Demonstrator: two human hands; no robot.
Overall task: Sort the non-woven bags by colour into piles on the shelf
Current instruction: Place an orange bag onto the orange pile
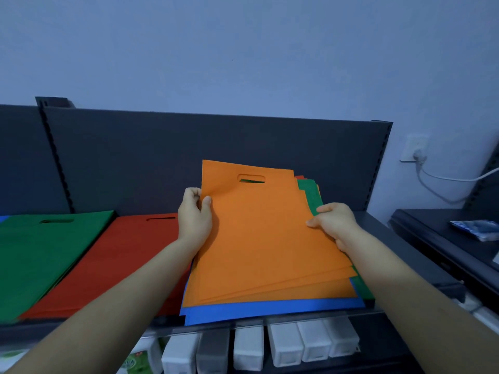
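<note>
Shelf (405, 247), dark grey, with dark back panel (189, 157); near edge partly hidden by both forearms.

Mixed stack (270, 309), right part of shelf: orange bags on top, at least three fanned edges countable at the near right corner (exact number cannot be told). Below them a blue layer (270, 306) shows only as a strip along the near edge; green bags (310, 195) and a sliver of red show only at the far right corner. How many lie beneath is hidden.

Top orange bag (256, 233): one, with a cut-out handle slot at its far end, raised at the far end off the stack. Left hand (193, 217) pinches its left edge, thumb on top, fingers curled behind. Right hand (334, 222) closes on the right edge, fingertips on the orange surface, lower fingers hidden under the bags.

Red pile (108, 260): one, left of the stack, flat on the shelf; right side covered by the left forearm. Layer count unreadable.

Green pile (48, 252): one, far left, cut off by the frame edge; a scrap of blue shows at its far left corner.

Below the shelf: a row of pale boxes (283, 344), blurred, about six.

Right: wall socket (417, 149) with white cable; a dark counter (445, 233) bearing a bluish packet (478, 229), unclear.
</note>
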